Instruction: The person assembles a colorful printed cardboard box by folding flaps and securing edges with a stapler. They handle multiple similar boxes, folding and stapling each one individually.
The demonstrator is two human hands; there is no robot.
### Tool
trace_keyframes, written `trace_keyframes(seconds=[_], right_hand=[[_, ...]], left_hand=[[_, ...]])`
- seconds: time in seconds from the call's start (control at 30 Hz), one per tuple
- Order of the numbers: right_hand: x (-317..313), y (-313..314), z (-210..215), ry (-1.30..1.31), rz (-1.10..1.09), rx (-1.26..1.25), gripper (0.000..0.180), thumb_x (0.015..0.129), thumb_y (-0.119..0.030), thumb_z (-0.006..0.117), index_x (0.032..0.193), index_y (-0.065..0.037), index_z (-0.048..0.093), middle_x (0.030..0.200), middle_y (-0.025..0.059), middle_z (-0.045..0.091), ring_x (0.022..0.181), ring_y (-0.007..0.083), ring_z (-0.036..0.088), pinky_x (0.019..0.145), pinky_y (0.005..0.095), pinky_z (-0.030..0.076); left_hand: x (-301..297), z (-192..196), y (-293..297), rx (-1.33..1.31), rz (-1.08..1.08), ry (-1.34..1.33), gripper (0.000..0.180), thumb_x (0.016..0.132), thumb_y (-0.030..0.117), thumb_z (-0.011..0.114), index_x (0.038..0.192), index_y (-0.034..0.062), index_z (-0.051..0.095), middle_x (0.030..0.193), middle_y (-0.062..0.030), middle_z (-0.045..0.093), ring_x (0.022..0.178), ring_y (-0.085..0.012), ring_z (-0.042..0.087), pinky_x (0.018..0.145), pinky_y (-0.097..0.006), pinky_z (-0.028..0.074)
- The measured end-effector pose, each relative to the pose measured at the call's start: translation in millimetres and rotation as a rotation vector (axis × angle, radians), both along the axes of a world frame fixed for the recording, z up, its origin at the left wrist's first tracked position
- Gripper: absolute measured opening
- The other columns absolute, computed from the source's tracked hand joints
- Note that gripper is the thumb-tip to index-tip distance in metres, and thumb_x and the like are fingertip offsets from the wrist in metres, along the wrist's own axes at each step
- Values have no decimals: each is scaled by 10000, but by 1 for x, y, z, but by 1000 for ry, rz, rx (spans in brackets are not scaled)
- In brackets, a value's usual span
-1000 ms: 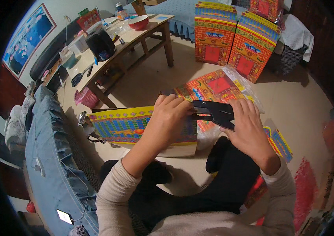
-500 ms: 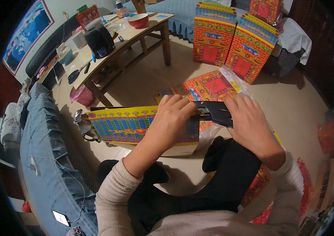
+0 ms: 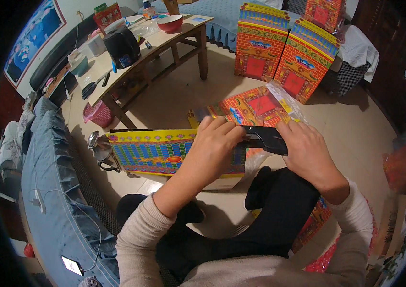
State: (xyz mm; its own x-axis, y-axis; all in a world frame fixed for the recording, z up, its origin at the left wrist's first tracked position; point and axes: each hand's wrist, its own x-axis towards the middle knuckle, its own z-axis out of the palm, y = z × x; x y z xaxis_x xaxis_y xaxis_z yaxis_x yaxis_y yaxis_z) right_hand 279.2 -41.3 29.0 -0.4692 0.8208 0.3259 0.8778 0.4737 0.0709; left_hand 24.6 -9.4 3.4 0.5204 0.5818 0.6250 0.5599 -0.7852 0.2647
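A black stapler (image 3: 269,138) lies crosswise between my hands, over the right end of a printed paper box (image 3: 148,155) with a yellow upper edge and blue and green patterned side. My right hand (image 3: 305,149) is closed around the stapler's right part. The fingers of my left hand (image 3: 219,143) are bent over the box's top edge, close against the stapler's left end; they hide the stapler's tip and that corner of the box. Beyond my hands, a flat red brick-patterned paper panel (image 3: 255,103) lies on the floor, partly under clear plastic.
Two tall printed paper boxes (image 3: 260,45) stand at the back right. A wooden table (image 3: 153,50) at the back left bears a red bowl (image 3: 170,24), a black container (image 3: 121,48) and scissors (image 3: 88,89). A metal kettle (image 3: 100,147) is beside the box's left end. Blue sofa (image 3: 45,191) on the left.
Both hands stay on the stapler and the box edge, with only a very slight shift to the right. The view has moved a little; nothing is taken up or let go.
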Motion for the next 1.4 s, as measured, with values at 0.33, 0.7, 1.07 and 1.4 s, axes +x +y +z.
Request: trace_keyframes(seconds=[0.33,0.7,1.07,1.4], right_hand=[[5,5,-4,106,10,-106,605,744,-48,763,1326,-65,598,1013,155,656,972,379,677,798,494,540],[4,10,-18,253,21,-156,516,736,-82,793,1212,-35,599,1086,192,678,1031,416,667,869,497,530],[7,13,-23,159,32,-53,470,699,-73,800,1123,-61,598,989,147,662,978,383,673,814,491,546],[12,16,-23,87,120,7,381,723,-49,734,1090,-67,631,902,128,670,764,343,704,635,460,561]], left_hand=[[-1,-1,0,3,14,-21,113,837,2,700,929,58,666,840,-96,634,836,-292,592,819,-396,430],[0,-1,1,13,4,-43,139,818,-12,711,925,65,668,818,-99,617,831,-302,599,800,-400,434],[-2,-1,-1,49,22,-19,154,806,-3,721,947,52,695,847,-88,620,830,-287,579,789,-399,439],[-4,1,-4,-5,22,44,258,773,-15,654,1024,43,674,933,-103,611,931,-292,590,848,-412,434]])
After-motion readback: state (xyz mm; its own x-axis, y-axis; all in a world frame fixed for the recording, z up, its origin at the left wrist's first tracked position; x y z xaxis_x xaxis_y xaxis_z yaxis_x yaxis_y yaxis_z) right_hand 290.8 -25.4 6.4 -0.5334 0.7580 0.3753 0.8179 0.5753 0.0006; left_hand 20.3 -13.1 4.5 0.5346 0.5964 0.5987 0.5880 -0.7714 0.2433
